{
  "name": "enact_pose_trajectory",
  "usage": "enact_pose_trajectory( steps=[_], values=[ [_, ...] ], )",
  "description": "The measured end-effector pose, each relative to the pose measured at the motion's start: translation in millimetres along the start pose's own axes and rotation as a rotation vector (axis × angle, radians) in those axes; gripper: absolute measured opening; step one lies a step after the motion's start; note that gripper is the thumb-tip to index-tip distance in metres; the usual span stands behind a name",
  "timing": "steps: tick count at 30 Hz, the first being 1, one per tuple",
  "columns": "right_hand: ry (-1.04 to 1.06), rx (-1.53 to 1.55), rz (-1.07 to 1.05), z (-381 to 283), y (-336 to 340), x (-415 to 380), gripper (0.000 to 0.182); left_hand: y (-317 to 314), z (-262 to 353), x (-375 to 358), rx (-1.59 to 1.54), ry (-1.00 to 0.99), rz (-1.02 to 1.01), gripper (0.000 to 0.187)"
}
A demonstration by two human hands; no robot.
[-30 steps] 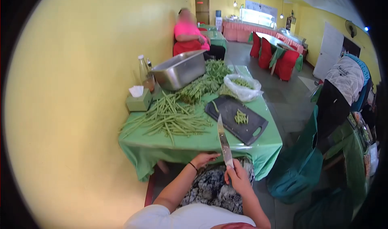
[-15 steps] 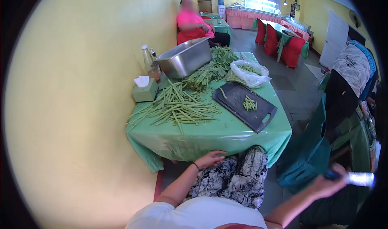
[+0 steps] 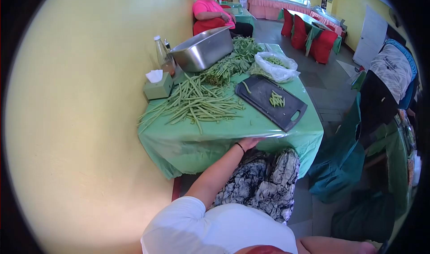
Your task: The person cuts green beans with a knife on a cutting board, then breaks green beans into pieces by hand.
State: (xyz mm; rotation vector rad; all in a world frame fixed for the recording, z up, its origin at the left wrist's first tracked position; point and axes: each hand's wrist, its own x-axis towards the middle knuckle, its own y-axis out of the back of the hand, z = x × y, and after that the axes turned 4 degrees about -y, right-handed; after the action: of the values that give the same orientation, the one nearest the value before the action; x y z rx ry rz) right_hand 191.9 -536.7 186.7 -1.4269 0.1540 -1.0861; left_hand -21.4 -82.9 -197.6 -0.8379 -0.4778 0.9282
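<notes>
My left hand (image 3: 249, 143) is at the front edge of the table, against the hanging green tablecloth (image 3: 197, 144); its fingers are hidden by the plastic cover. At the lower right rim of the view, only part of my right hand (image 3: 367, 247) shows, and its fingers are out of sight. On the table beyond my left hand lies a dark cutting board (image 3: 264, 102) with cut green bean pieces (image 3: 277, 99) on it. Left of the board spreads a loose pile of long green beans (image 3: 197, 102).
Behind the beans are leafy greens (image 3: 244, 52), a steel pan (image 3: 201, 52), a tissue box (image 3: 158, 86), a bottle (image 3: 163, 57) and a plastic bag (image 3: 277, 67) of beans. One person (image 3: 210, 13) sits beyond; another (image 3: 394, 70) bends over at right, near a green-covered chair (image 3: 340, 164).
My left hand has moved from above my lap up to the table edge. My right hand, which held a blurred shiny object with a dark end, has dropped down to the view's edge.
</notes>
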Motion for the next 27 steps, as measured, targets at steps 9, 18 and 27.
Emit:
enact_pose_trajectory(
  steps=[9, 18, 27],
  values=[
    [-0.211, -0.296, -0.439, 77.3, 126.3, 12.4, 0.027, 97.4, 74.1, -50.4, 1.072, -0.667, 0.367, 0.051],
    [-0.370, -0.786, -0.254, 117.9, 65.1, -69.8, 0.032, 121.3, 155.0, -209.4, 1.467, 0.183, 0.795, 0.048],
    [-0.793, -0.518, -0.279, 152.3, 57.2, -119.9, 0.033, 151.4, 31.2, -395.4, 1.448, 1.116, 0.656, 0.045]
  ],
)
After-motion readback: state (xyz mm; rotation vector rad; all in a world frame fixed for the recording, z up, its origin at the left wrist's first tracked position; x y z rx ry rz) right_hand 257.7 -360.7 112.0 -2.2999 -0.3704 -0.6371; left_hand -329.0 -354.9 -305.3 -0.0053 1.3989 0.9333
